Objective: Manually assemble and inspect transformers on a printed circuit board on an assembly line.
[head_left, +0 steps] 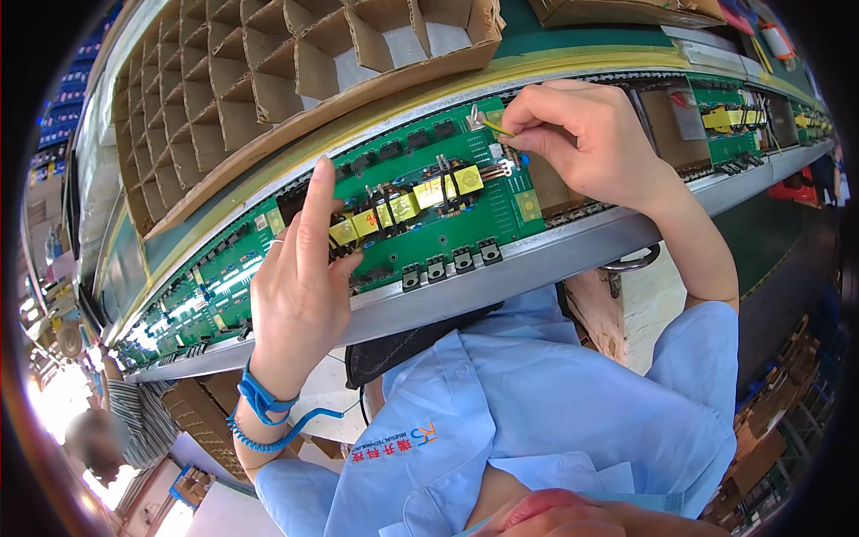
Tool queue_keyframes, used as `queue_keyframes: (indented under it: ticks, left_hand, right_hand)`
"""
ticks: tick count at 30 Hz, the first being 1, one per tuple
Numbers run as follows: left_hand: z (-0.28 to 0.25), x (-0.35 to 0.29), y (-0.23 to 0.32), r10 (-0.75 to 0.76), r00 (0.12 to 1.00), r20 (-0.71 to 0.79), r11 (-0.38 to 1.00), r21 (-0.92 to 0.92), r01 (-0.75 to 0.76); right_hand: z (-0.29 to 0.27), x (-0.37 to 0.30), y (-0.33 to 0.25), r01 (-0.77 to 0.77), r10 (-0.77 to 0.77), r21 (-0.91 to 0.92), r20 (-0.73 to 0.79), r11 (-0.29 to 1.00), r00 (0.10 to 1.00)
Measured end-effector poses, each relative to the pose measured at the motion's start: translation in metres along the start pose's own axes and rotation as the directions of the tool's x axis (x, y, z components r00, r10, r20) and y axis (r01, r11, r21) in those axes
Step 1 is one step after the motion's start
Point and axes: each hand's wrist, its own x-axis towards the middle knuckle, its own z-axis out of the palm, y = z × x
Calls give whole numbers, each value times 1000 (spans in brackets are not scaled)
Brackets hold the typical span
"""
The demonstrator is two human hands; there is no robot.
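Note:
A green circuit board (pixel 419 240) lies in front of me, with yellow-wrapped transformers (pixel 404 207) along its middle and black transistors (pixel 436 268) on its near edge. My right hand (pixel 586 143) pinches a short yellow-green wire (pixel 497 128) between thumb and fingertips. The wire's other end meets a small metal terminal (pixel 475 117) at the board's far right corner; whether it is fastened there cannot be seen. Over the board's left end rests my left hand (pixel 302 268), index finger stretched and thumb apart, touching the board. A blue coiled-cord wrist strap (pixel 265 397) circles my left wrist.
Beyond the board stands a divided cardboard box (pixel 259 76). A metal rail (pixel 537 253) runs along the near side of the line. More green boards sit to the left (pixel 208 288) and right (pixel 734 134). At the lower left is another person (pixel 125 416).

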Motion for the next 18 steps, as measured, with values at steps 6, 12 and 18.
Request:
queue_keyframes:
  ticks: [6,12,18]
  left_hand:
    - [-18,0,1,-78,997,16,996,-41,79]
    - [-24,-13,-8,-250,960,130,866,-413,281]
    - [-17,13,20,-113,969,218,800,-559,219]
  right_hand:
    - [2,-3,1,33,-33,-11,-10,999,999]
    - [-28,-20,-35,3,-2,9,-110,1000,994]
    - [7,-71,-79,414,-412,-140,45,899,910]
